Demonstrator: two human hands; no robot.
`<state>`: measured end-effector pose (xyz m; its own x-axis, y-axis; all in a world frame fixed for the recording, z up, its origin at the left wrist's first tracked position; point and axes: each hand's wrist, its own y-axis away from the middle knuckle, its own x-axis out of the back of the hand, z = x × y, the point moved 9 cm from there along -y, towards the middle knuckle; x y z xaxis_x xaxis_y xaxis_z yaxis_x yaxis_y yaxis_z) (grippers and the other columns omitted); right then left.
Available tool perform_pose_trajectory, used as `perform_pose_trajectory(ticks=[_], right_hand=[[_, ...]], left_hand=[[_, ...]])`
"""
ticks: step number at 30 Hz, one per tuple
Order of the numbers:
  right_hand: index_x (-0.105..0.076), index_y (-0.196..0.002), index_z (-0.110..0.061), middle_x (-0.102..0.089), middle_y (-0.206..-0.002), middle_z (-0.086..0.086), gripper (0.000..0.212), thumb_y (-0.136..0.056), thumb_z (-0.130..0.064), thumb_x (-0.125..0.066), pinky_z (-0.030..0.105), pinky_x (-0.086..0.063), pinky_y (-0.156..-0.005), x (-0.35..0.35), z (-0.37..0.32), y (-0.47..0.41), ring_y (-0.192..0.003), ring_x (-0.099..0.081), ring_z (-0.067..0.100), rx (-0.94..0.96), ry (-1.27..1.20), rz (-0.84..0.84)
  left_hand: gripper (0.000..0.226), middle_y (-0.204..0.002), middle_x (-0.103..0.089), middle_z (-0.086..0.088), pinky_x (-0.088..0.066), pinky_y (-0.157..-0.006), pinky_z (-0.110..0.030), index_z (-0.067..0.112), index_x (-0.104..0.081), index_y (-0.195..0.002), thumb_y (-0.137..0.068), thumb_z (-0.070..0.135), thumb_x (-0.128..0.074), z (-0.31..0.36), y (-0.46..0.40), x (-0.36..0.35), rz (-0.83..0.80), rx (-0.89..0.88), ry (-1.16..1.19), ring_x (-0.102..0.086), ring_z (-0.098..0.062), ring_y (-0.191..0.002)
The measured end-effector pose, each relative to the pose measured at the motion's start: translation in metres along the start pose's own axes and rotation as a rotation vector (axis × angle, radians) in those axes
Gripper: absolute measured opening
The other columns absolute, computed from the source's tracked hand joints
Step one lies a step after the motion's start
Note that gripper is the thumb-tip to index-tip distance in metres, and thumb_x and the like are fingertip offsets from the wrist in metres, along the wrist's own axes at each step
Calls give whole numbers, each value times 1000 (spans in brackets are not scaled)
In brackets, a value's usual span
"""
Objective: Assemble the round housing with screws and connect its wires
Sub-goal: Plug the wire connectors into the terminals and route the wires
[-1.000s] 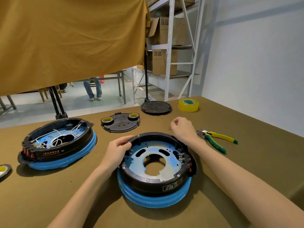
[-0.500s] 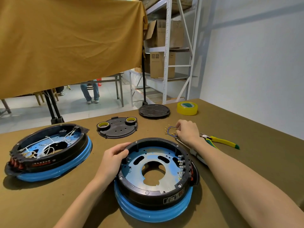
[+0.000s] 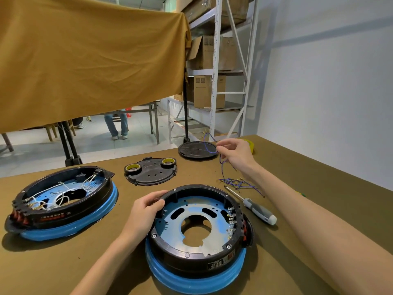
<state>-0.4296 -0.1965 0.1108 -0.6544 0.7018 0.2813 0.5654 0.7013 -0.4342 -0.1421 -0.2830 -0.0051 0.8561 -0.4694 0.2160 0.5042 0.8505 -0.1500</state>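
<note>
A blue wire (image 3: 209, 145), now lifted clear of the pile (image 3: 238, 184), is pinched by the right hand (image 3: 236, 154) for connection, while the housing (image 3: 197, 226) is gripped at its rim by the left hand (image 3: 144, 211).

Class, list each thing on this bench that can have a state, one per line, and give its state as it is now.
Near housing: no wires inside, left hand grips its rim.
Far housing: white wires inside.
Blue wire: lifted, pinched by right hand.
Wire pile: loose on table.
Screwdriver: lying flat, unheld.
Round lid: lying flat on the table, apart from housings.
</note>
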Motion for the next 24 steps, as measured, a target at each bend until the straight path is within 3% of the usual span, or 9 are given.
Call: perform_pose_trajectory(ticks=[4,7,10,14,20,24], right_hand=[[-77,-103,-8,-78,-84,5,10,-95,-6,-71,26,-56,-66,-4,-29,12,-71,-71,11,-19,-127,-53],[-76,-105,-9,-79,-87,7,11,-96,-9,-70,37,-60,-72,-9,-46,25,-75,-74,16,-32,-208,-127],[-76,-104,-12,-79,-87,5,10,-96,-11,-70,30,-58,-67,-18,-63,39,-75,-74,15,12,-209,-212],[-78,-99,-12,-78,-81,6,8,-94,-8,-73,24,-55,-61,-40,-72,57,-69,-69,12,99,-85,-370],[-78,-99,-10,-78,-82,7,8,-93,-8,-73,23,-55,-62,-63,-50,82,-68,-68,12,54,12,-522],[-75,-108,-18,-79,-94,8,12,-100,-18,-66,24,-58,-67,-75,-41,98,-79,-72,16,-28,-6,-689]], left_hand=[[31,-96,-76,15,-53,-61,-11,31,-71,-112,-103,6,-55,6,3,0,-10,-13,-52,-71,3,-86],[28,-107,-70,18,-54,-71,-13,32,-69,-117,-103,10,-57,17,7,3,14,-73,-193,-66,0,-98],[25,-112,-67,21,-53,-88,-20,31,-69,-119,-103,15,-59,39,11,11,115,-174,-250,-61,5,-107],[20,-103,-75,24,-47,-76,-2,34,-71,-113,-105,25,-55,70,19,6,71,-242,-70,-64,12,-102],[32,-104,-80,12,-51,-87,-26,34,-68,-106,-96,57,-49,70,20,-15,-108,-54,129,-74,-2,-95],[20,-97,-81,6,-57,-83,-22,22,-72,-111,-102,34,-60,61,19,-11,-34,-34,105,-76,-7,-91]])
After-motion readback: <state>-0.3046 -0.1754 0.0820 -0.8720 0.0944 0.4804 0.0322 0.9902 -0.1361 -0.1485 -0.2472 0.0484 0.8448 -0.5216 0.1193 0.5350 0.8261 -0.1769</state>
